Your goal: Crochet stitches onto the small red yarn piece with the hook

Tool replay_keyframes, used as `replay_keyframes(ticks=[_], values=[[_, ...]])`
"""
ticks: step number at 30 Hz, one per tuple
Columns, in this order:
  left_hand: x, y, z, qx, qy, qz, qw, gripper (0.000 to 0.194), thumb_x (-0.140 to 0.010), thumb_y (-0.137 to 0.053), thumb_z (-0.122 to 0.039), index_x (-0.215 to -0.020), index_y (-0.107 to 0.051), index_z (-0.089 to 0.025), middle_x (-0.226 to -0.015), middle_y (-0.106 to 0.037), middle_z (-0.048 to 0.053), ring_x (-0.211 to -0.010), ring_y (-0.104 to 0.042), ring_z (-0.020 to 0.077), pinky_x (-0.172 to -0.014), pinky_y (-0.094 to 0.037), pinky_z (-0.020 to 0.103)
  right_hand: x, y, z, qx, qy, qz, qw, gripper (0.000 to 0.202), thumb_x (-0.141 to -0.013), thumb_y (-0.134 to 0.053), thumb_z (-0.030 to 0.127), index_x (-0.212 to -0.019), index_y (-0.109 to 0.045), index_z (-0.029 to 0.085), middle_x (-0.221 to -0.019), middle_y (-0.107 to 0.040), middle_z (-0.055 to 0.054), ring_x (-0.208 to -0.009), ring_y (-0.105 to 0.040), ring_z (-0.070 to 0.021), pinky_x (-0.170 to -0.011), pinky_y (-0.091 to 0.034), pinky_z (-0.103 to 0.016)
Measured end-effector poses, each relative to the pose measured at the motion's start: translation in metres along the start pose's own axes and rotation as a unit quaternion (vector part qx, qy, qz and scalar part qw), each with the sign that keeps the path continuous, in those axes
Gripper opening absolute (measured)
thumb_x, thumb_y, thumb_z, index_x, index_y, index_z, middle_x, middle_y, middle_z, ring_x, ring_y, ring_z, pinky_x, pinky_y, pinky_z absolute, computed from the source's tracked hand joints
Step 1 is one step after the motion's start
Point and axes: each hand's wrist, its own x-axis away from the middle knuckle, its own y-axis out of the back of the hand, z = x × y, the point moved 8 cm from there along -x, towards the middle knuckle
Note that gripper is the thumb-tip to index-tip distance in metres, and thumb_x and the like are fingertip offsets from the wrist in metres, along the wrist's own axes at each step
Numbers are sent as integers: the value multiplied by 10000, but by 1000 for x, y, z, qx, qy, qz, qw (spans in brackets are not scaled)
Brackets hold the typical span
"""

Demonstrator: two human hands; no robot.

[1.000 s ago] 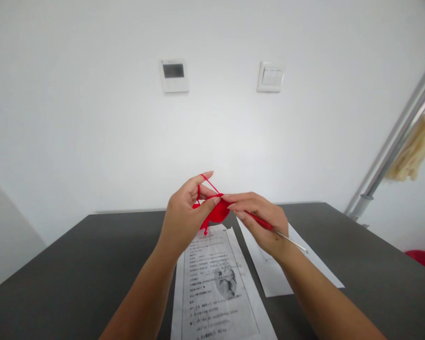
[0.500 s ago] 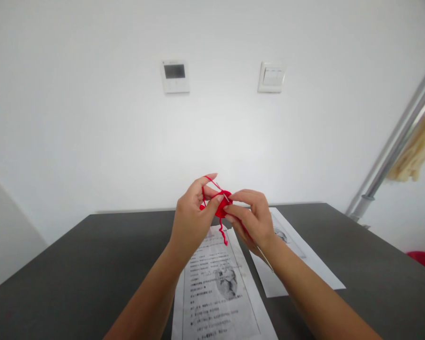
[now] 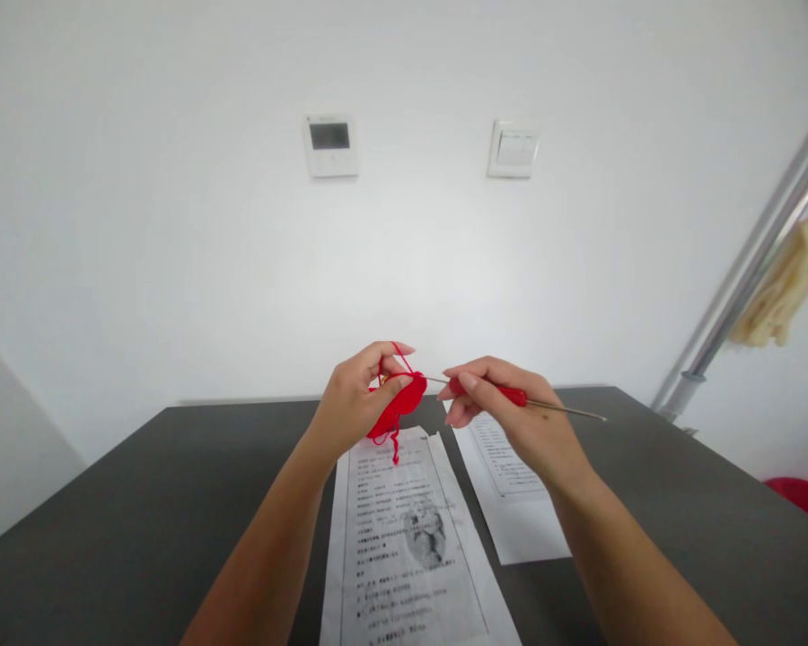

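Note:
Above the table, my left hand (image 3: 356,390) pinches a piece of red crochet work (image 3: 404,401) between thumb and fingers. Red yarn (image 3: 402,357) runs over the raised index finger down to the work, and a short curled tail hangs below it. In my right hand (image 3: 505,404) is a crochet hook (image 3: 522,396) with a red handle and metal shafts at both ends, held like a pen. Its left tip reaches the right edge of the red piece; whether it sits inside a stitch is too small to tell. The other end points right, past my wrist.
Beneath my hands, a printed sheet (image 3: 390,556) with a picture lies on the dark table (image 3: 229,502). A second sheet (image 3: 525,529) lies partly under my right forearm. Behind are a white wall with a panel (image 3: 330,146) and a switch (image 3: 513,149). Metal pole (image 3: 733,305) at right.
My right hand has moved right, away from my left, and the hook now lies nearly level with its red handle showing. The red piece has shifted slightly left and turned.

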Motion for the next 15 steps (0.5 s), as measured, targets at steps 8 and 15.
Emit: replay_keyframes(ticks=[8, 15], values=[[-4, -1, 14, 51, 29, 63, 996, 223, -824, -711, -257, -1027, -686, -167, -772, -650, -3, -726, -630, 143, -696, -501, 270, 11, -13, 29, 231, 185, 135, 946, 215, -974, -579, 182, -1133, -716, 226, -1009, -797, -63, -816, -753, -166, -726, -614, -271], [-5, 0, 13, 88, 44, 55, 994, 198, -742, -790, -281, -890, -715, -173, -735, -656, 9, -690, -620, 143, -653, -521, 256, 0, 5, 7, -17, 12, 83, 996, 160, -951, -652, 280, -976, -780, 187, -734, -790, -32, -659, -772, -164, -623, -647, -259]])
